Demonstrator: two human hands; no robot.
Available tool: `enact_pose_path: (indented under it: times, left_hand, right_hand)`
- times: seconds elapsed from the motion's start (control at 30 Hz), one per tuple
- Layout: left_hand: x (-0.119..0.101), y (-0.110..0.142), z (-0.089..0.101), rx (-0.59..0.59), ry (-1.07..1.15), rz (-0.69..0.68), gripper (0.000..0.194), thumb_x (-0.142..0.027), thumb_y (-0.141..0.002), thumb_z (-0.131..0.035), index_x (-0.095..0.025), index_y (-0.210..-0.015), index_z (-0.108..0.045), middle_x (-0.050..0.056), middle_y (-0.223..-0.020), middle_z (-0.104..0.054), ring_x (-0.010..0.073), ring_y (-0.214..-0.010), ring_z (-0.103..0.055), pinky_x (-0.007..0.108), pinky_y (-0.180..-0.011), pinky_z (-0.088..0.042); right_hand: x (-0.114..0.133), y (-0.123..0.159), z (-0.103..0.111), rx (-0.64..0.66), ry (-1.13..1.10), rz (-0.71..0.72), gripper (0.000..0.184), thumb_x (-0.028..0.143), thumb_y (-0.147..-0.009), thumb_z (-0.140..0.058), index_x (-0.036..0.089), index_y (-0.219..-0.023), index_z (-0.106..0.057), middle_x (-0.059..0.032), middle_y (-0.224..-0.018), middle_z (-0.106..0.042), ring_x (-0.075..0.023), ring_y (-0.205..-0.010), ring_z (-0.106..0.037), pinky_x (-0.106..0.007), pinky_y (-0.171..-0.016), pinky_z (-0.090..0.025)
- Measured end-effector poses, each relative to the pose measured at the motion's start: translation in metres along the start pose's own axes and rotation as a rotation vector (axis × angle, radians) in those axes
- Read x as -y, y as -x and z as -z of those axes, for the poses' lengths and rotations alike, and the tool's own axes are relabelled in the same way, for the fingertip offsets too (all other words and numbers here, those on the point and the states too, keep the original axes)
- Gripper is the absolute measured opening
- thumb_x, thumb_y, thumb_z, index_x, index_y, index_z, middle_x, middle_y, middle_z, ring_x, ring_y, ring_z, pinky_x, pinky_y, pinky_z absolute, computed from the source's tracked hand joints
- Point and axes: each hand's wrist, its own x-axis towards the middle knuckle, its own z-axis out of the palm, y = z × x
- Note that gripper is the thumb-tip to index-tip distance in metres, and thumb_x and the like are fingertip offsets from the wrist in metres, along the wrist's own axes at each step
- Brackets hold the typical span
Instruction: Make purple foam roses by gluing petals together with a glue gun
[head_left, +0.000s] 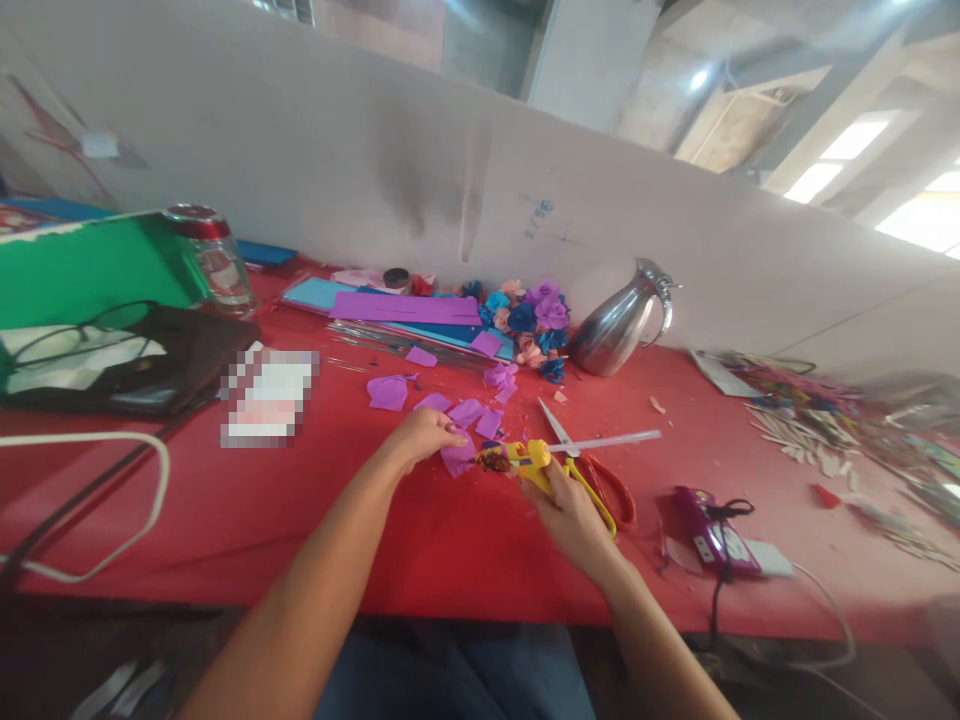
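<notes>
My right hand [562,505] is wrapped round a yellow hot glue gun [531,458], a clear glue stick [611,440] jutting from its back end. The gun's nozzle end points left, close to a purple paper petal [458,458]. My left hand [426,437] pinches that petal at its upper edge. More purple paper pieces [466,412] lie just beyond my hands. Scissors [600,490] with red and yellow handles rest beside and partly behind my right hand. A small bunched purple flower [501,377] sits farther back.
Finished paper flowers [534,318] and a steel jug [624,318] stand along the wall. Purple paper strips [405,308] lie on blue sheets behind the petals. A purple power strip [716,535] with cords is at right; a lidded jar [217,265] and eyeglasses [82,335] are left.
</notes>
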Motion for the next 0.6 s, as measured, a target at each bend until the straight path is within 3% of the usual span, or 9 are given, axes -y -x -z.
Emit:
enact_pose_path:
  times: [0.33,0.47,0.6]
  left_hand:
    - [0.003,-0.001,-0.001,0.047,0.003,-0.004,0.025,-0.032,-0.051,-0.074,-0.016,-0.051,-0.054,-0.006,-0.044,-0.042,0.0067,-0.044,-0.027,0.024,-0.047,-0.015]
    - [0.003,-0.002,0.0,0.051,0.012,0.009,0.031,-0.035,-0.049,-0.075,-0.017,-0.049,-0.05,-0.007,-0.042,-0.035,0.0067,-0.043,-0.025,0.024,-0.047,-0.015]
    - [0.004,-0.005,0.003,0.069,0.099,0.032,0.037,-0.041,-0.042,-0.079,-0.017,-0.056,-0.055,-0.007,-0.046,-0.04,0.0069,-0.044,-0.026,0.025,-0.046,-0.014]
  right_hand:
    - [-0.007,-0.002,0.002,-0.059,-0.001,-0.019,0.023,0.036,-0.084,-0.048,0.02,-0.1,-0.056,-0.0046,-0.076,-0.066,-0.0224,-0.074,-0.062,-0.027,-0.059,-0.038]
    - [-0.022,-0.01,0.012,-0.107,-0.221,-0.036,0.025,0.043,-0.082,-0.053,0.019,-0.088,-0.058,-0.0005,-0.064,-0.059,-0.0158,-0.057,-0.054,-0.025,-0.052,-0.036]
    - [-0.044,-0.034,0.044,-0.216,-0.51,-0.173,0.036,0.053,-0.074,-0.062,0.017,-0.075,-0.057,0.004,-0.05,-0.051,-0.0097,-0.043,-0.044,-0.022,-0.043,-0.033]
